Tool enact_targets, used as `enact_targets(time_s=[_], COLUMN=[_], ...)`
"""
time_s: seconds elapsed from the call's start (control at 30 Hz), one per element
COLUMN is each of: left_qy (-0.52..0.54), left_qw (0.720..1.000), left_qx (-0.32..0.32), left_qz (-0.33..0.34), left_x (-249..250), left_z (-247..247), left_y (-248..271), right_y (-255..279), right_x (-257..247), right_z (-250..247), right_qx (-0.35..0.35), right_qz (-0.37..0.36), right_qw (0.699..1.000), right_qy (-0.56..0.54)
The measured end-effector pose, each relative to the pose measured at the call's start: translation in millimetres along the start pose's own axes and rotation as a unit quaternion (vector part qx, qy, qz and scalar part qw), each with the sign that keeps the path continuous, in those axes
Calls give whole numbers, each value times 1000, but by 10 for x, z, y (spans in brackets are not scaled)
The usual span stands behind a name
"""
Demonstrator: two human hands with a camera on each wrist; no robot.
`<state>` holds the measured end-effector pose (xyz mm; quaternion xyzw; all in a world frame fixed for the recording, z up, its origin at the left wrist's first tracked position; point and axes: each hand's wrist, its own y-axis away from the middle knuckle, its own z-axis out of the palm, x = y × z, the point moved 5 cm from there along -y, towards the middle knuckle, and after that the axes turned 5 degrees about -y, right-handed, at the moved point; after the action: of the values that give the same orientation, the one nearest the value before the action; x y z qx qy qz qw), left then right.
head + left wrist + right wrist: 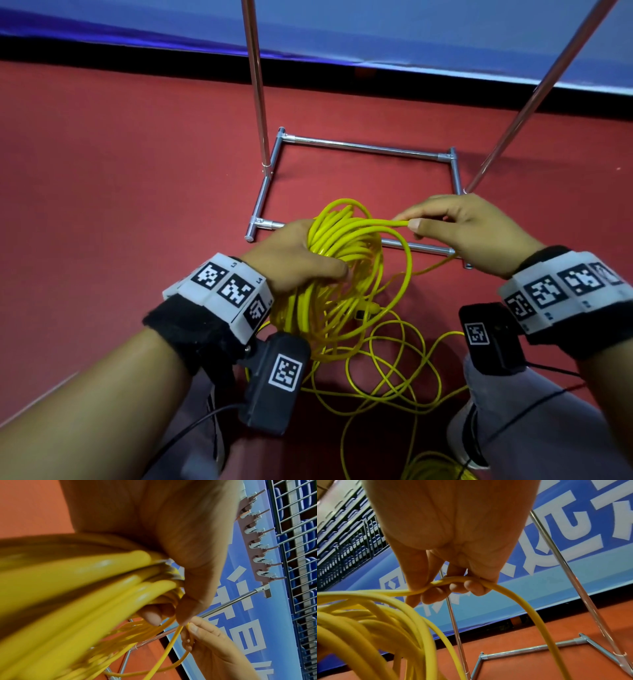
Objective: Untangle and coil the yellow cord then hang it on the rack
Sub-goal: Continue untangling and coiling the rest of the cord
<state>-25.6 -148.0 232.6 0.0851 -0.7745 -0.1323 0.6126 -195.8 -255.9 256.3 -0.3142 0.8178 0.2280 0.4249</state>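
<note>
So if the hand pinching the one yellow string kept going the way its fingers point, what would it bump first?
Probably the coil of yellow cord bunched in the left hand. The right hand points leftward at it, pinching a single strand; depth is hard to judge.

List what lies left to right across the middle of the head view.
Red floor → left hand → yellow cord coil → right hand.

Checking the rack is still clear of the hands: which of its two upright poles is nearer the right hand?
The slanted pole on the right; its foot is just beyond the right hand.
</note>
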Motion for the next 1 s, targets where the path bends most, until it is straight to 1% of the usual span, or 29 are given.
enact_targets(time_s=[0.07, 0.17, 0.27, 0.37, 0.4, 0.47, 0.53, 0.6, 0.7, 0.8, 0.87, 1.0], left_qy=[8, 21, 22, 26, 24, 35, 57, 73, 101, 96, 89, 76], left_qw=[1000, 999, 999, 999, 999, 999, 998, 997, 994, 994, 994, 996], left_qx=[-17, -24, -20, -9, -3, 9, 18, 28, 23, 30, 31, 24], left_qz=[-3, -6, -13, -23, -23, -20, -22, -24, -29, -38, -45, -48], left_x=[-2, -12, -22, -11, -2, 19, 34, 47, 54, 32, 18, -12], left_z=[38, 89, 111, 76, 51, 8, -22, -47, -53, -53, -36, -8], left_y=[-1, 5, 0, -5, -8, -4, -3, 3, 14, 14, 15, 0], right_y=[-3, 1, 1, -1, -1, -3, -3, 1, -3, -11, -16, -19], right_x=[-35, -152, -269, -243, -208, -98, 13, 61, -16, -117, -158, -202], right_z=[28, 95, 197, 211, 190, 142, 120, 113, 97, 121, 160, 232], right_qx=[-12, -30, -23, -19, -17, -16, -27, -32, -4, 18, 21, 9], right_qz=[-14, -53, -79, -54, -47, -33, -16, -15, -64, -122, -147, -167], right_qw=[999, 994, 994, 998, 997, 997, 999, 999, 995, 983, 979, 979], right_qy=[37, 92, 79, -39, -63, -68, -45, -16, 69, 135, 136, 118])
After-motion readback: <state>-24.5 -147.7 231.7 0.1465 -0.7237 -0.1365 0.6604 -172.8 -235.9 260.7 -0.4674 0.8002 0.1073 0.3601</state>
